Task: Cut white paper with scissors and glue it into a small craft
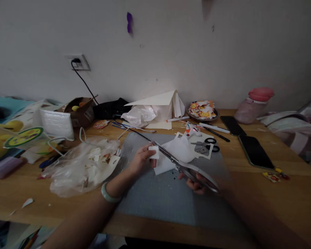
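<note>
Between the thumb and fingers of my left hand [140, 159] is a small white piece [154, 152], which looks like paper or card. My right hand [198, 184] grips the handles of large metal scissors [171, 156]. Their long blades point up and left, passing right beside the white piece; whether they touch it I cannot tell. Under and behind the blades, white paper [180, 150] lies on a grey mat [155, 197]. A smaller pair of black-handled scissors [212, 145] rests at the mat's right, on a cut paper sheet.
To the left sits a clear plastic bag [75, 173] with paper scraps. A bowl of stickers [203, 111], a glue gun [192, 130] and pens [214, 128] lie at the back. Two phones [256, 152] and a pink bottle [254, 107] are at right.
</note>
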### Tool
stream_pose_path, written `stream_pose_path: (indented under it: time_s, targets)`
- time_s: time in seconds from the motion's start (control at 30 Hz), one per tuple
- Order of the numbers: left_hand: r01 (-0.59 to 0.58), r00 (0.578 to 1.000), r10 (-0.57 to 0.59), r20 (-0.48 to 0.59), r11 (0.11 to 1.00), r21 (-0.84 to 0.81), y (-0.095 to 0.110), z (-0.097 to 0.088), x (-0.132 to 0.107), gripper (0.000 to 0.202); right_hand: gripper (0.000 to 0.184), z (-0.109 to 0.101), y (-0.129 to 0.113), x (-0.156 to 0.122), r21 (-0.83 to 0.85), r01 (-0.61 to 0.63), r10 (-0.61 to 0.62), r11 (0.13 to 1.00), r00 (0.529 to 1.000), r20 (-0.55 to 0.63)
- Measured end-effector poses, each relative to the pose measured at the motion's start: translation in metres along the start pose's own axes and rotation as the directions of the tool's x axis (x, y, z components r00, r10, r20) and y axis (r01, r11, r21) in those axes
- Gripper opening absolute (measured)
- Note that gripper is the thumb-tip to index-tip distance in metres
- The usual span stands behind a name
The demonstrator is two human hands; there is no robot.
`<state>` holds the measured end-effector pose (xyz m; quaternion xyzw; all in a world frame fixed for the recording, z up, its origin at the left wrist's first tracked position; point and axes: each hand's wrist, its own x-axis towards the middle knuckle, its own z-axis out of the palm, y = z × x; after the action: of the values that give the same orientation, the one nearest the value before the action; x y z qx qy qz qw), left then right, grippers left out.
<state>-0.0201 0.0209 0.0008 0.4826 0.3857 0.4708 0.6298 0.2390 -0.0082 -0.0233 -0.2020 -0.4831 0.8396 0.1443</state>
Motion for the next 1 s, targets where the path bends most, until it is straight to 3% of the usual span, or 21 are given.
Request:
stream_pose_path:
  time_s: [0.27, 0.47, 0.67, 1.0]
  targets:
    - [0.024, 0.998, -0.026, 0.052, 0.999, 0.034, 0.001, -0.004, 0.002, 0.016, 0.040, -0.004, 0.005, 0.000, -0.017, -0.052, 0.051, 0.999, 0.997, -0.056]
    - [0.031, 0.998, -0.031, 0.059, 1.000, 0.000, -0.001, -0.002, 0.002, 0.014, 0.036, -0.002, 0.004, 0.001, -0.026, 0.030, -0.032, 0.999, 0.996, -0.082]
    - [-0.052, 0.992, 0.042, -0.118, 0.995, -0.089, -0.002, 0.003, 0.003, 0.022, 0.061, 0.006, -0.002, -0.003, 0.000, 0.078, -0.078, 0.997, 0.997, -0.028]
    - [-0.193, 0.964, 0.164, -0.209, 0.973, -0.129, -0.008, 0.011, 0.003, 0.028, 0.060, 0.002, 0.005, -0.001, -0.064, 0.082, -0.081, 0.995, 0.997, 0.019]
